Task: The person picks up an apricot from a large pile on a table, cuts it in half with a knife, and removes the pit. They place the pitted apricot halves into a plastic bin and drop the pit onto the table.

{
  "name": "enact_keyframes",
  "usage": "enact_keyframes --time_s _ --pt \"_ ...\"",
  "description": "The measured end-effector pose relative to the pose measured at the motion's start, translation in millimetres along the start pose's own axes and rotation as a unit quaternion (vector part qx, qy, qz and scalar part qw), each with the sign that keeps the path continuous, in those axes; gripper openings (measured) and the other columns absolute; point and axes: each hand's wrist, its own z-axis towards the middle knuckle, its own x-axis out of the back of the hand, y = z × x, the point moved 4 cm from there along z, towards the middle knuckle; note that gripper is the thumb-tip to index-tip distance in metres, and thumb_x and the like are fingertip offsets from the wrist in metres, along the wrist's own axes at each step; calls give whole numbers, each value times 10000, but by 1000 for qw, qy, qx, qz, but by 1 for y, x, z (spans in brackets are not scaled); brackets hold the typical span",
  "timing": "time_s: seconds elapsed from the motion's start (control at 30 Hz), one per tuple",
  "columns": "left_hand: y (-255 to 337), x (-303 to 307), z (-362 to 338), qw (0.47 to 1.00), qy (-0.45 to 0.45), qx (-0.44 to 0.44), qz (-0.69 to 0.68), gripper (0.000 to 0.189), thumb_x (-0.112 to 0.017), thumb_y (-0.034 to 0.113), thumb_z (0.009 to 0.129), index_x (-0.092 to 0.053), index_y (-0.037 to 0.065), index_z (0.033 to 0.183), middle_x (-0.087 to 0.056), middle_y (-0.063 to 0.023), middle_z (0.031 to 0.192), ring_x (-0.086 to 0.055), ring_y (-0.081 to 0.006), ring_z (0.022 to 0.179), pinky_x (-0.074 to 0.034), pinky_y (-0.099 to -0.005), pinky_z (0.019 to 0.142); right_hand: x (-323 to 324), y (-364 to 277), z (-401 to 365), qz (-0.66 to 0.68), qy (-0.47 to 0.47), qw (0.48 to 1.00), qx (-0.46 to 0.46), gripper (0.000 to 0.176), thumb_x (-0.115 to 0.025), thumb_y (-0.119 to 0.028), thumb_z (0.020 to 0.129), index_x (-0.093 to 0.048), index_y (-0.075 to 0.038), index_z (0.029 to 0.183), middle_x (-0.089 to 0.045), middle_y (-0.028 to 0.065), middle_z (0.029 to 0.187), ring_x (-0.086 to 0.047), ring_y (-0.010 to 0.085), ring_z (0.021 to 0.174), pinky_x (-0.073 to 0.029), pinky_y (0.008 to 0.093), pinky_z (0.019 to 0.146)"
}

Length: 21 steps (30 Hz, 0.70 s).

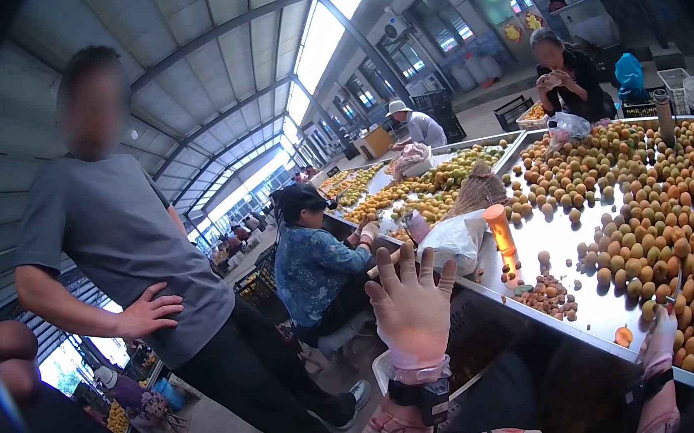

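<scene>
My left hand, in a thin pale glove, is raised before the table's front edge with its fingers spread and nothing in it. At the right, my right hand, also gloved, is closed around a thin metal tool that looks like a small knife; its handle is mostly hidden. Beside that hand lie many yellow-orange loquats on the shiny metal table. One small bright orange fruit piece sits near the front rim. Left of it is a heap of small brown scraps.
An orange cylinder, a white plastic bag and a straw brush stand or lie along the table's left side. A person in grey stands at left. A seated person in blue and others work at neighbouring tables.
</scene>
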Motion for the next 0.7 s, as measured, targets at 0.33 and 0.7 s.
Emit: enact_keyframes --time_s 0.33,0.7 --pt "-21 20 -7 999 13 13 47 423 -458 330 1035 -422 322 1456 -341 -78 1513 -339 -301 1374 -296 -596 1147 1 -7 -9 7 -7 1000 -3 199 -563 -304 947 -503 -140 851 -357 -50 544 -303 100 310 -246 263 266" --pt "9 44 0 994 67 -48 74 391 -383 357 1058 -435 264 1435 -371 -120 1496 -380 -330 1352 -356 -569 1120 0 3 2 -17 -5 1000 1 195 -570 -328 951 -515 -142 973 -386 -35 591 -322 96 329 -245 268 267"
